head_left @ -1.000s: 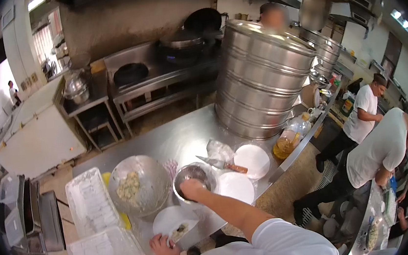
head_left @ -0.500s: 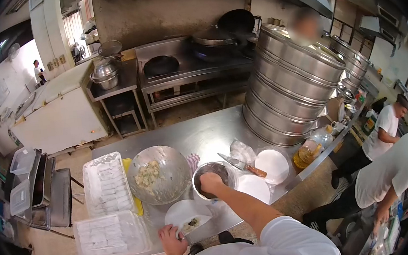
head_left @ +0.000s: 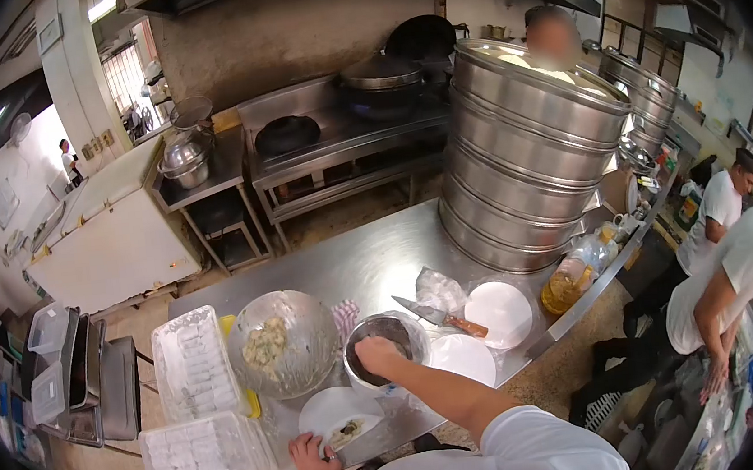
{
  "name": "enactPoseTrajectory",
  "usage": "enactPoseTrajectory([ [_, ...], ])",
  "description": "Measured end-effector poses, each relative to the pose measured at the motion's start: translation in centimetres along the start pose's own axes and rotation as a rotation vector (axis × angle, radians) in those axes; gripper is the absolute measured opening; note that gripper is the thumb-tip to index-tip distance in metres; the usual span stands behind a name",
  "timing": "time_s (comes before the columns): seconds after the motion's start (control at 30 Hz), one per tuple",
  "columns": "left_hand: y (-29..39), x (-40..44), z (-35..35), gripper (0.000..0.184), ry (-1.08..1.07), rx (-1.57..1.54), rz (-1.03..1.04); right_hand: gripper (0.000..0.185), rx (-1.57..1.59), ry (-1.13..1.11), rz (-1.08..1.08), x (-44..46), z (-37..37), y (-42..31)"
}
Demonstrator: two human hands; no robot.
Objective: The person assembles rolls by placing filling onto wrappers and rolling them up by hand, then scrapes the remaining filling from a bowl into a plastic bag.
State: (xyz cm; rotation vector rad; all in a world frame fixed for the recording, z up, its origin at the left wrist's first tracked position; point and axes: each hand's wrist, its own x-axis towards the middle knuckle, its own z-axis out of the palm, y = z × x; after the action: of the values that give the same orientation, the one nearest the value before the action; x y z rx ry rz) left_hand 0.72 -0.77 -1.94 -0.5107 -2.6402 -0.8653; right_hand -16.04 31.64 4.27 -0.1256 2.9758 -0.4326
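Right grip [head_left: 375,355] is down in the metal bowl [head_left: 418,342], so can't tell if it's clenched. Left grip [head_left: 315,463] is at the white wrapper's [head_left: 334,408] edge, pinching or not unclear, filling [head_left: 348,432] just right of it.

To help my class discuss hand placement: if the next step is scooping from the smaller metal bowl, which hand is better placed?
Likely the right hand: it reaches inside the smaller metal bowl. The left hand is at the near edge of the white sheet, farther from the bowl.
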Motion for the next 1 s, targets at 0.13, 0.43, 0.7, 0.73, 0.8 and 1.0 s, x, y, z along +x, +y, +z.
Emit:
enactPoseTrajectory([
  [0.13,1.0,0.4,-0.8,0.037,0.031,0.017,0.036,0.020,0.104,0.060,0.128,0.2,0.4,0.8],
  [0.43,0.0,0.0,-0.3,0.036,0.022,-0.015,0.037,0.017,0.977,0.433,0.225,-7.3,-7.0,-1.4],
  [0.7,-0.3,0.0,-0.1,0.036,-0.008,-0.039,0.047,0.013,1.334,1.435,-0.238,-18.8,-31.1,-4.6],
  [0.73,-0.3,0.0,-0.2,0.036,-0.004,-0.019,0.058,0.011,1.317,1.414,-0.246,-19.7,-31.3,-4.9],
  [0.8,-0.6,0.1,-0.1,0.037,0.010,-0.026,0.094,0.008,1.303,1.352,-0.273,-20.2,-31.0,-6.1],
  [1.0,-1.2,0.0,0.2,0.044,-0.029,-0.079,0.064,0.015,1.180,0.435,0.229,-16.0,-11.9,-10.2],
])
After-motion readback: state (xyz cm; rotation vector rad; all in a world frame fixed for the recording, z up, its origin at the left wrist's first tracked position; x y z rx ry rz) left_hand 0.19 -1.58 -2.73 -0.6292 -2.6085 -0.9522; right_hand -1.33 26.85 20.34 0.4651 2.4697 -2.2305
